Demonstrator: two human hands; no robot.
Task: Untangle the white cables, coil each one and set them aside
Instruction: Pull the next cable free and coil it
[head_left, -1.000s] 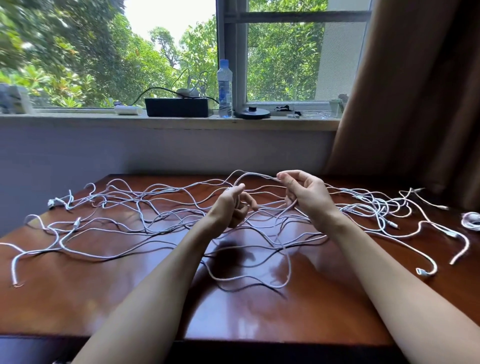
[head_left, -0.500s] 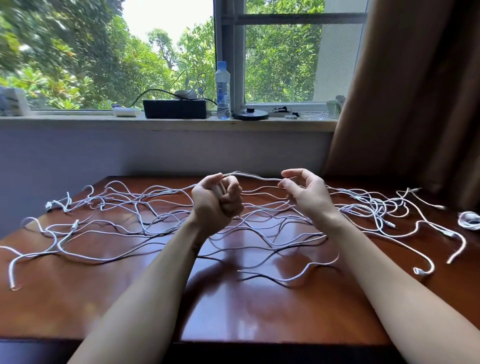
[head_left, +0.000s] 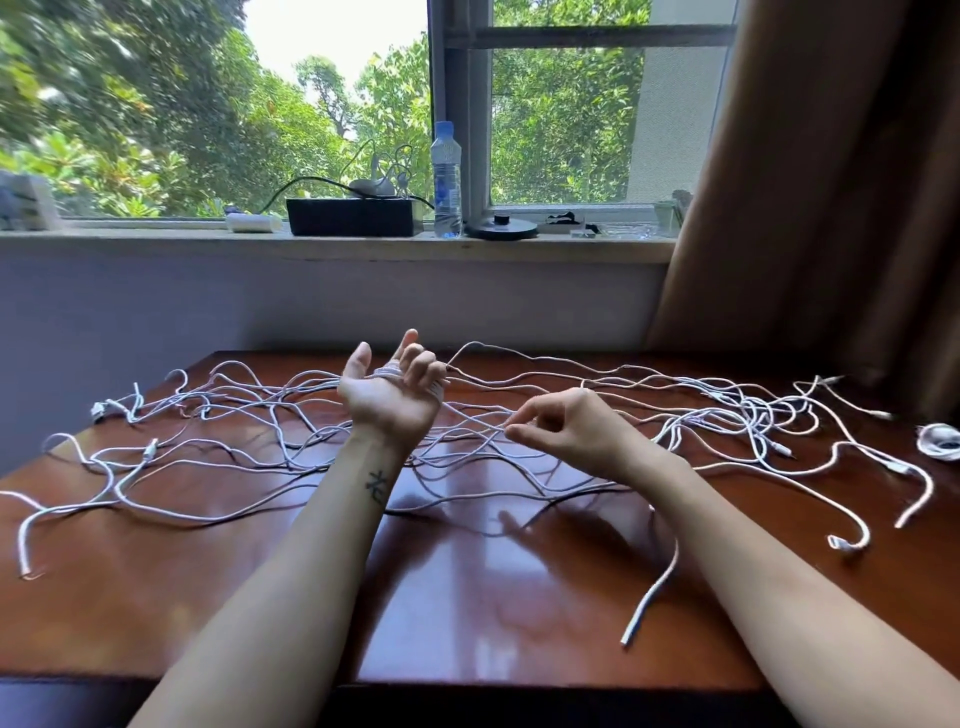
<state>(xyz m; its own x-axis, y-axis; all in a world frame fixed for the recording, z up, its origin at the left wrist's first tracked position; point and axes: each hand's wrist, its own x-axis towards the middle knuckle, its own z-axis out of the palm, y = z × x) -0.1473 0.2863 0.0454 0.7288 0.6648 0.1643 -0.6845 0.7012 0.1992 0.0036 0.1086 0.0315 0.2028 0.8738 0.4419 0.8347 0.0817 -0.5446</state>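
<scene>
Several white cables (head_left: 270, 441) lie tangled across the brown wooden table (head_left: 467, 597). My left hand (head_left: 392, 397) is raised over the middle of the tangle with its palm turned toward me. A few turns of white cable (head_left: 387, 371) are wound round its curled fingers. From there the strand runs right and down to my right hand (head_left: 569, 431), which pinches it between thumb and forefinger just above the table. A loose cable end (head_left: 631, 634) lies near the front edge, under my right forearm.
One coiled white cable (head_left: 939, 441) sits at the table's far right edge. A denser knot of cables (head_left: 753, 415) lies at the right rear. Behind the table, the window sill carries a black box (head_left: 353, 215) and a water bottle (head_left: 447, 179). A brown curtain (head_left: 831, 182) hangs at the right.
My left hand has turned palm-up and taken another turn of cable round its fingers. My right hand has dropped lower and rightward along the strand. The loose end has slid right.
</scene>
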